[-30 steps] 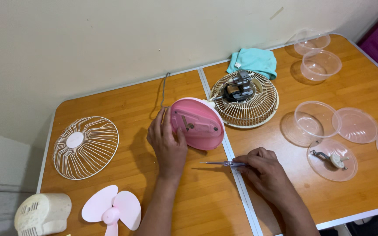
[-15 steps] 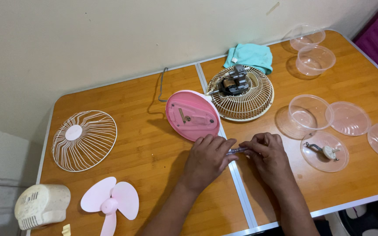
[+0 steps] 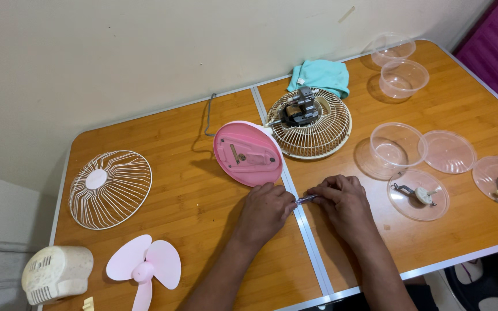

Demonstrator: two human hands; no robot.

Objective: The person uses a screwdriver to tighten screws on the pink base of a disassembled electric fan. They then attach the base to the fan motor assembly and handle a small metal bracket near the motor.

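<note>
orange wood-grain folding surface (image 3: 162, 190) against a pale wall, metal seam down its middle.

both hands meet over the seam near the front edge. left hand (image 3: 266, 210) has its fingers curled closed around one end of a slim screwdriver (image 3: 305, 199); right hand (image 3: 346, 203) pinches the other end, fingers closed on it. only a short clear stretch of the screwdriver shows between the two hands, lying just above the surface.

just beyond the left hand, nearly touching its knuckles: pink fan base (image 3: 248, 153), tilted up so its underside faces the camera. grey cord (image 3: 208, 115) runs from behind it toward the wall. beside the base, right of the seam: cream rear grille (image 3: 312, 124) lying flat with the dark motor (image 3: 298, 109) on it. teal cloth (image 3: 320, 75) behind the grille.

right of the right hand: clear lid (image 3: 419, 194) holding small parts, a clear bowl (image 3: 397, 145), more clear lids and bowls toward the far right corner.

well to the left: white front grille (image 3: 109, 189) lying flat. near front-left edge: pink fan blade (image 3: 144, 270) and cream motor cover (image 3: 57, 274).
</note>
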